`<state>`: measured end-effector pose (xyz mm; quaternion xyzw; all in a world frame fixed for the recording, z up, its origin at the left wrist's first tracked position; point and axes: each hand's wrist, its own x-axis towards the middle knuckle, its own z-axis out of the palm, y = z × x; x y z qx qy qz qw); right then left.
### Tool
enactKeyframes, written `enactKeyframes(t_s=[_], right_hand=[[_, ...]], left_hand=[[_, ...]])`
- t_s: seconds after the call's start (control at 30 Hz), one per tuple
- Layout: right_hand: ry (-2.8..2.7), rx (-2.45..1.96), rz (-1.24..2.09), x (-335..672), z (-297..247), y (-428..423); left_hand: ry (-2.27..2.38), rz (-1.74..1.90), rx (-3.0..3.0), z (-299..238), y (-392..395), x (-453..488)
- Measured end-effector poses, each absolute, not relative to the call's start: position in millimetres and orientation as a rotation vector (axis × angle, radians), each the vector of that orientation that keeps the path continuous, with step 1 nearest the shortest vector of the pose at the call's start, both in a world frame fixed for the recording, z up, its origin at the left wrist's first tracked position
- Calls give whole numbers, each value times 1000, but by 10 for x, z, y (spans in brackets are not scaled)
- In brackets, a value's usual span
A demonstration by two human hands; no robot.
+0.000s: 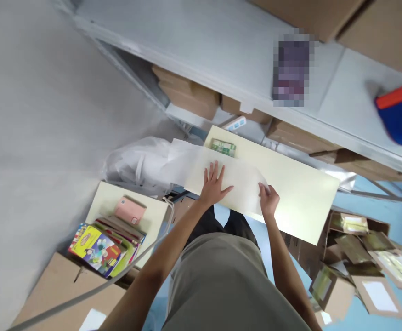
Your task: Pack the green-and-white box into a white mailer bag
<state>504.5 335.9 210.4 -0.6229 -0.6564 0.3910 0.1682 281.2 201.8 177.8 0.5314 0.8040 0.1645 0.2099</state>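
Observation:
My left hand [215, 183] lies flat with fingers spread on a translucent plastic bag [238, 177] laid on a cream table top [304, 193]. To its right, my right hand [268, 200] is closed in a pinch on the bag's right edge. A small green box [223, 147] rests near the table's far left corner, just beyond my left hand. More white plastic bags [142, 163] are heaped off the table's left end.
A second small table [106, 197] at left carries a pink object [129, 210] and a stack of colourful books [100, 246]. Grey metal shelving [221, 50] with cardboard boxes runs behind. Open cardboard boxes [355, 262] sit on the blue floor at right.

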Motion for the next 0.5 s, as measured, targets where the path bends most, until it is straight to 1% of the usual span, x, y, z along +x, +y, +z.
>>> enactKeyframes(t_s=[0.13,0.3,0.43,0.5], right_hand=[[-1855,-1907,1006,5910,1728,3732],[-1922,-1965,1026,6804,1413,4104],[-1951,-2035,1108,7358,1229,4346],[-1914,-2135,1089,7561,1152,4428]], left_hand=[[2145,308,1535,1428,2450,3461],[2082,188,1540,1059,2795,4018],[2144,141,1473,925,2871,4327],[2146,134,1475,909,2867,4460]])
